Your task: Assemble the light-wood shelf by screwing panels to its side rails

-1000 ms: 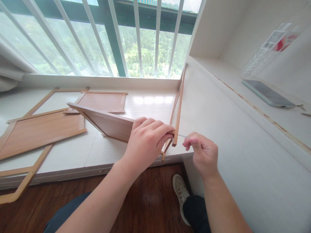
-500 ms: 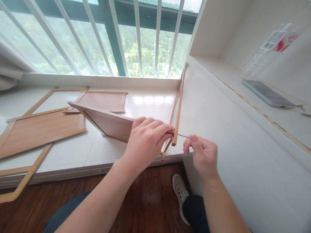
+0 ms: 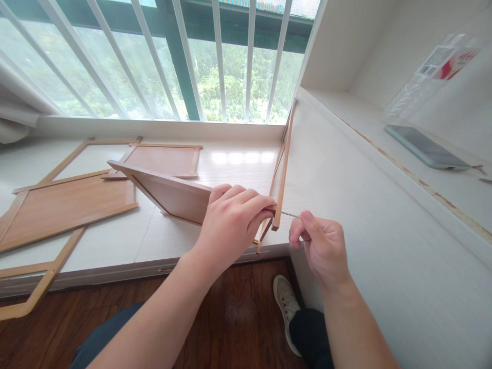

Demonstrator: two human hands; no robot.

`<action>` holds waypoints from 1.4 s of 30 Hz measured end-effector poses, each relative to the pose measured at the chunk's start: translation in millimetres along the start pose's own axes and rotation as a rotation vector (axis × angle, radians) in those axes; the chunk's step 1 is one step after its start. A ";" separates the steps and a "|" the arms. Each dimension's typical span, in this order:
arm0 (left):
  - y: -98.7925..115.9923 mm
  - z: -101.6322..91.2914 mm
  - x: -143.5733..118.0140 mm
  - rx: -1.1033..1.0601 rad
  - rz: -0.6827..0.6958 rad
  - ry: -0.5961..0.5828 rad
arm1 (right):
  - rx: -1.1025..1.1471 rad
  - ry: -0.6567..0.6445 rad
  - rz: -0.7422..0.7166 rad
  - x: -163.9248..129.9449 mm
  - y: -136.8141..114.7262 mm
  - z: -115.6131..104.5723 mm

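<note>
My left hand (image 3: 232, 225) grips the near corner of a tilted brown wooden panel (image 3: 163, 193) that rests on the white window ledge (image 3: 161, 238). The panel's corner meets a thin wooden frame (image 3: 282, 164) leaning upright against a white side wall. My right hand (image 3: 321, 246) pinches a thin metal tool (image 3: 290, 214) whose tip points into the frame's end, right beside my left fingers.
Flat wooden panels (image 3: 65, 205) (image 3: 161, 160) and open frames (image 3: 34, 287) lie on the ledge to the left. White window bars (image 3: 215, 56) stand behind. A phone (image 3: 425, 147) and a plastic bag (image 3: 430, 72) sit on the shelf at right. My shoe (image 3: 286, 307) is on the wood floor.
My right hand has rolled slightly on the metal tool, its thumb shifting over the fingers. The left hand and the panel have stayed put.
</note>
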State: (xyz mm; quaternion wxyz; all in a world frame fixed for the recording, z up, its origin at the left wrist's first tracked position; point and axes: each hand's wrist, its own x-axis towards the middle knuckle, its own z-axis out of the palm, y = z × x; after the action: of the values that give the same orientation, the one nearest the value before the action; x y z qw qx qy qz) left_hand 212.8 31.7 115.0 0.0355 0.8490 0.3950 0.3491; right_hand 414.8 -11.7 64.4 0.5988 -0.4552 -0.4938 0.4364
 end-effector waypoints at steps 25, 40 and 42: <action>-0.3 -1.0 0.3 0.011 0.016 0.003 | 0.023 -0.068 -0.092 1.6 4.8 -16.5; 0.4 -1.8 0.8 0.014 0.001 -0.009 | 0.088 -0.064 -0.152 0.7 3.4 -17.8; 0.7 -2.4 0.9 0.014 0.001 -0.014 | 0.034 -0.076 -0.173 0.3 4.5 -19.9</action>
State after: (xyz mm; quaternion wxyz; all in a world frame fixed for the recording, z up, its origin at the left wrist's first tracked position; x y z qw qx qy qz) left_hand 212.1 31.3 117.5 0.0319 0.8519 0.3967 0.3405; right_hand 434.2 -12.8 58.1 0.6224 -0.3839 -0.5463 0.4083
